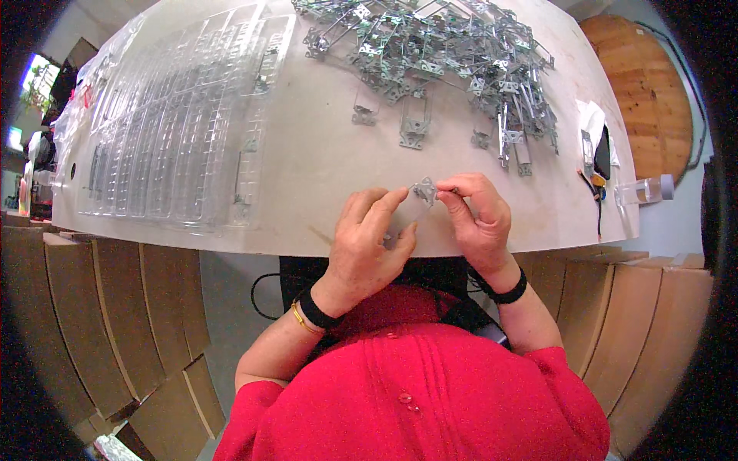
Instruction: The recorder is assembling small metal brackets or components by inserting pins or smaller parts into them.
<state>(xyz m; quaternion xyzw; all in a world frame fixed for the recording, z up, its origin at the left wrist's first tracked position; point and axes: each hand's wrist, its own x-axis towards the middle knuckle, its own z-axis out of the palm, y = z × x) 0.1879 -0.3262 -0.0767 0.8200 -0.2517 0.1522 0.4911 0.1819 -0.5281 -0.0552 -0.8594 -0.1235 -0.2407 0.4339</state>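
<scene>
Close to the table's near edge, my left hand [367, 242] grips a small metal bracket assembly [424, 190] with thin rods, held between thumb and fingers. Its plate end points up and to the right. My right hand [480, 223] is closed in a pinch right beside that end; a small dark bit shows at its fingertips, too small to name. Beyond both hands lies a large tangled heap of similar metal bracket assemblies [453, 61]. A few single ones, such as a loose bracket assembly [413, 127], lie at the heap's near side.
Clear plastic compartment trays [165, 146] lie stacked on the left of the white table [323, 146]. At the right edge are a black object [604, 156], a dark cord [599, 211] and a lying bottle [649, 190]. Cardboard boxes [123, 307] flank me; a round wooden board [649, 100] stands beyond.
</scene>
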